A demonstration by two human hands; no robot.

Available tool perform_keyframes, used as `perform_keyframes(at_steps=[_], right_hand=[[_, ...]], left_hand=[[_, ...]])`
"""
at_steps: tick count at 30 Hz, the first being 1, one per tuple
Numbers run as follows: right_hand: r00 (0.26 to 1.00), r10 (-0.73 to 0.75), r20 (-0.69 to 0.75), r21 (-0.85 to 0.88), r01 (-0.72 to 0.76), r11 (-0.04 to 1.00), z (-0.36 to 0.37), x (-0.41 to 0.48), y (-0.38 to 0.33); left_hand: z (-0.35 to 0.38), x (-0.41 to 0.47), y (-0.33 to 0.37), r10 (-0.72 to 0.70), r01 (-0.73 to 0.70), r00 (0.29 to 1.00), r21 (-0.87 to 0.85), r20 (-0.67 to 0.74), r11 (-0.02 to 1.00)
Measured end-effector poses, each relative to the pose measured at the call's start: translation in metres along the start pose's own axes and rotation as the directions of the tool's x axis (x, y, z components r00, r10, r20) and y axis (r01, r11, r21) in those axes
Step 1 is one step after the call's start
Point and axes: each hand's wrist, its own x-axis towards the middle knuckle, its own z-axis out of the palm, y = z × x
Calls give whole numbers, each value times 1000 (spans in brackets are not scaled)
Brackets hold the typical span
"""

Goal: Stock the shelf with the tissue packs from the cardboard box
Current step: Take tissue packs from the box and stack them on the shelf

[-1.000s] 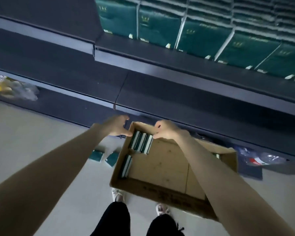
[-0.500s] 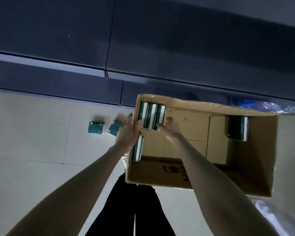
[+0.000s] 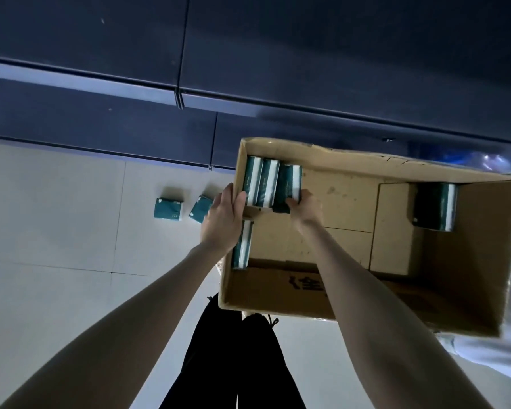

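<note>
Black trousers (image 3: 233,364) at six o'clock; the person stands over the cardboard box (image 3: 278,293) on the floor (image 3: 56,231). Inside, a lone pack (image 3: 242,246) stands against the box's nine o'clock wall. Just beyond it, the left hand (image 3: 223,219), fingers straight, presses flat on the nine o'clock end of the row of three packs (image 3: 266,183). The right hand (image 3: 304,208) curls its fingers round the three o'clock end. The row is upright in the box's ten o'clock corner, caught between both hands. Another clump (image 3: 434,206) sits at two o'clock. Two loose packs (image 3: 168,209) lie on the floor at nine o'clock. Shelf (image 3: 337,54) dark at twelve.

Step, as I judge it: gathering the row to lift. The next move calls for an even squeeze, a straight lift, then a raise to the shelf.
</note>
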Motion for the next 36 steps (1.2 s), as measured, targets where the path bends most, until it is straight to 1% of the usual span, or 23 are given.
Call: perform_keyframes(at_steps=[3, 5, 6, 7, 9, 12, 14, 16, 18, 21, 23, 25, 27, 29, 30, 33, 36], right_hand=[[998, -54, 42, 13, 53, 999, -23, -19, -1], [989, -110, 99, -13, 111, 994, -47, -38, -7], [980, -138, 142, -37, 145, 989, -61, -49, -13], [969, -169, 182, -77, 185, 980, -76, -60, -20], [941, -239, 238, -178, 284, 942, -108, -86, -38], [892, -368, 263, -304, 439, 845, -163, -129, -76], [842, -470, 263, -377, 538, 754, -197, -158, -103], [786, -553, 278, -395, 618, 680, -227, -186, -130], [730, -620, 288, -402, 679, 614, -253, -216, -156], [655, -712, 251, -387, 742, 547, -286, -263, -190], [603, -778, 178, -327, 782, 531, -301, -287, -210], [553, -830, 68, -323, 799, 507, -311, -303, -229], [498, -866, -31, -369, 800, 473, -317, -312, -249], [459, -885, -81, -413, 792, 449, -319, -314, -267], [453, -887, -92, -449, 776, 443, -319, -312, -275], [471, -875, -114, -593, 674, 440, -313, -300, -296], [525, -841, -135, -685, 564, 462, -305, -284, -311]], left_hand=[[-11, -4, 7, -64, 62, 996, 40, 55, 997], [-22, -11, 20, -79, 71, 995, 120, 59, 990], [-29, -17, 29, -49, 39, 997, 173, 56, 984], [-38, -23, 42, 10, -21, 999, 226, 49, 974], [-58, -37, 71, 165, -173, 985, 294, 51, 940], [-93, -56, 123, 363, -380, 925, 340, 114, 861], [-120, -70, 161, 465, -484, 873, 369, 144, 794], [-147, -85, 199, 536, -542, 832, 413, 143, 732], [-172, -101, 232, 582, -566, 803, 471, 129, 676], [-211, -122, 268, 644, -589, 763, 472, 55, 656], [-237, -132, 283, 672, -593, 740, 470, 0, 653], [-263, -136, 294, 695, -569, 717, 531, -52, 627], [-288, -135, 302, 708, -533, 699, 587, -100, 610], [-312, -127, 306, 699, -493, 701, 613, -141, 617], [-322, -123, 306, 687, -468, 710, 628, -151, 622], [-345, -100, 301, 659, -417, 735, 661, -158, 624], [-356, -77, 296, 659, -420, 739, 669, -139, 613]])
